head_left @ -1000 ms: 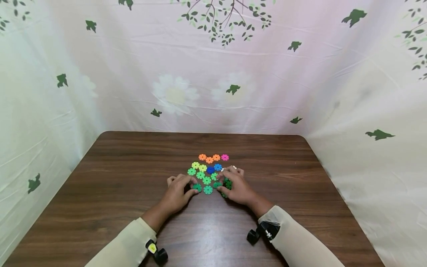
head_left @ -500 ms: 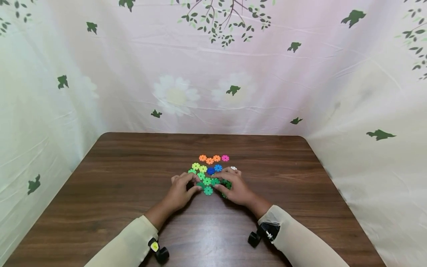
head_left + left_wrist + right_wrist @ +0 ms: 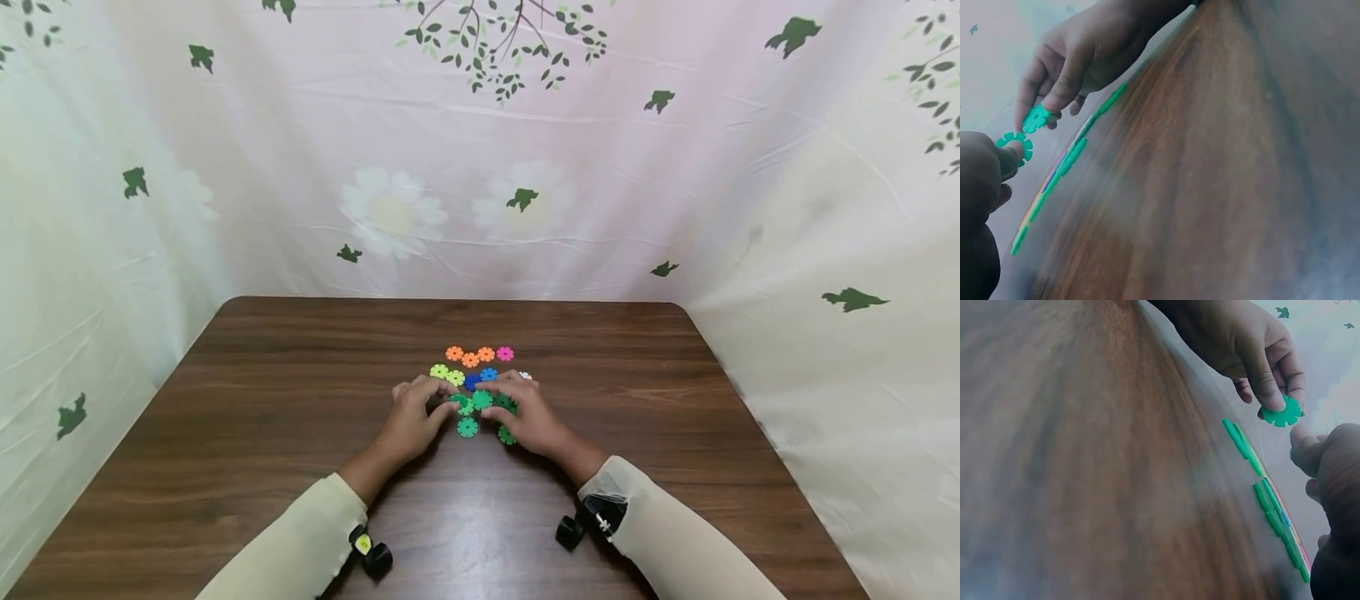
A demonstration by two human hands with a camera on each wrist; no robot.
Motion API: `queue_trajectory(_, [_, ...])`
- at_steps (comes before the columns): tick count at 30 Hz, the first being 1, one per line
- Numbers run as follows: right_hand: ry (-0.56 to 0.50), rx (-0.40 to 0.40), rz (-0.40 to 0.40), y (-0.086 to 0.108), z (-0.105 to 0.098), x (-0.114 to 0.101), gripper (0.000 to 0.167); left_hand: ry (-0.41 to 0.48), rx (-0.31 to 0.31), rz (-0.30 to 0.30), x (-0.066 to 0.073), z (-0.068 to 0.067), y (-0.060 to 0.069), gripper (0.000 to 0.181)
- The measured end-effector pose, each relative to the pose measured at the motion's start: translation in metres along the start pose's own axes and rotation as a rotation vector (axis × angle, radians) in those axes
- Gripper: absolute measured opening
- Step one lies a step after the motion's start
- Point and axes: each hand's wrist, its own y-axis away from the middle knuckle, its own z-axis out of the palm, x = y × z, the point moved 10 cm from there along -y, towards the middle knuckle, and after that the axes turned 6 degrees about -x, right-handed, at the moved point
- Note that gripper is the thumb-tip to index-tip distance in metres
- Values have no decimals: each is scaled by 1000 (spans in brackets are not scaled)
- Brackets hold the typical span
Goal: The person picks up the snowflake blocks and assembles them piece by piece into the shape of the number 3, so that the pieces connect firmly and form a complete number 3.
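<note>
Several notched discs lie in curved rows. In the head view my left hand [image 3: 408,423] pinches a green disc [image 3: 457,402] between thumb and fingertips. Opposite, my right hand [image 3: 534,423] pinches another green disc [image 3: 482,400]. The left wrist view has both discs raised off the table and close together: one [image 3: 1010,147] in the near left hand [image 3: 979,181], one [image 3: 1036,119] in the right hand [image 3: 1079,56]. In the right wrist view the left hand's disc [image 3: 1282,412] shows, while the right hand [image 3: 1341,481] hides its own.
Beyond the hands lie orange discs [image 3: 470,360], a pink one [image 3: 505,354], yellow ones [image 3: 439,372], blue ones [image 3: 488,375] and a partly covered white one. Green discs [image 3: 467,427] lie nearer on the wooden table [image 3: 300,375]. A patterned cloth hangs behind.
My left hand has moved right and slightly away from me, bringing its green disc from the near row. The right hand's disc has moved up a little. The two discs are closer together.
</note>
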Motion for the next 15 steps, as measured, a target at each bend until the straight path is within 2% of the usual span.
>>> queue_trajectory(7, [-4, 9, -2, -5, 0, 3, 41, 0, 28, -1, 0, -2, -5, 11])
queue_trajectory(15, [-63, -13, 27, -7, 1, 6, 38, 38, 12, -42, -5, 3, -11, 9])
